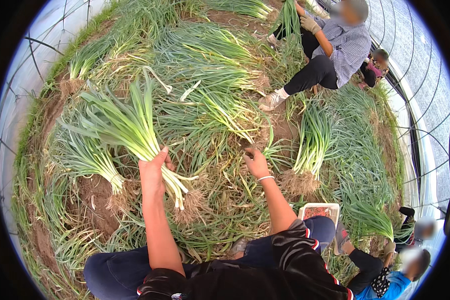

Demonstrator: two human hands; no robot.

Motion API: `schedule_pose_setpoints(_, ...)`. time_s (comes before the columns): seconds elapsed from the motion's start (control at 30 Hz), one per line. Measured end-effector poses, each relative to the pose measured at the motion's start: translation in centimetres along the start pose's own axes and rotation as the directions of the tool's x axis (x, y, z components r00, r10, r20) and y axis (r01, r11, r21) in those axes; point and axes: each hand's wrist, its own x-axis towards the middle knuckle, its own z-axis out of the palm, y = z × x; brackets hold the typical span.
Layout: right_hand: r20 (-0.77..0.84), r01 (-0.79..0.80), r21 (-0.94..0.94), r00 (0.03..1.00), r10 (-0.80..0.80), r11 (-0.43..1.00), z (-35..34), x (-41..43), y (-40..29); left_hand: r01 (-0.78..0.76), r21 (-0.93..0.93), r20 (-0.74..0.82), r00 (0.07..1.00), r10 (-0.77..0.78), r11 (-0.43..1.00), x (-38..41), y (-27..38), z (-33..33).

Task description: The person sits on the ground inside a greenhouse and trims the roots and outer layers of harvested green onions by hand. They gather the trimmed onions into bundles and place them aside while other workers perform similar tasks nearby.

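Observation:
My left hand (153, 172) grips a bunch of leek-like plants (137, 131) around their pale stems. Its broad green leaves fan up and to the left, and the root ends (189, 206) hang below my fist. My right hand (255, 163), with a white band at its wrist, is held out with fingers slightly bent and apart; I see nothing in it. Just beyond its fingertips are the root ends of a loose pile of the same plants (217, 108). A tied bundle (108, 165) lies to the left of my left hand. Another bundle (313, 142) lies right of my right hand, roots toward me.
A white plastic basket (337, 212) with red strips or ties stands by my right knee. A person in a checked shirt (345, 48) sits ahead right, holding plants; others work along the right side. Leaf litter covers the soil. Plastic-film greenhouse walls (431, 78) curve along both sides.

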Motion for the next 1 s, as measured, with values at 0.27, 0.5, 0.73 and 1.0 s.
schedule_pose_setpoints(0.27,0.008,0.041,-0.387,0.999,-0.041,0.921,0.6,18.1,3.8,0.519,-0.201,-0.22,0.802,-0.555,0.831,5.3,-20.1,-7.8)
schedule_pose_setpoints(0.5,0.332,0.155,-0.598,0.941,0.067,0.786,2.5,29.7,7.4,0.575,-0.233,-0.221,0.754,-0.618,0.784,5.1,-25.6,-10.0)
schedule_pose_setpoints(0.73,0.432,0.106,-0.681,0.857,0.28,0.725,4.1,34.8,10.4,0.556,-0.139,-0.213,0.791,-0.573,0.82,5.2,-26.6,-10.6)
schedule_pose_setpoints(1.0,0.403,0.139,-0.718,0.881,0.246,0.682,4.4,27.5,10.2,0.562,-0.117,-0.183,0.798,-0.574,0.819,4.8,-26.5,-10.7)
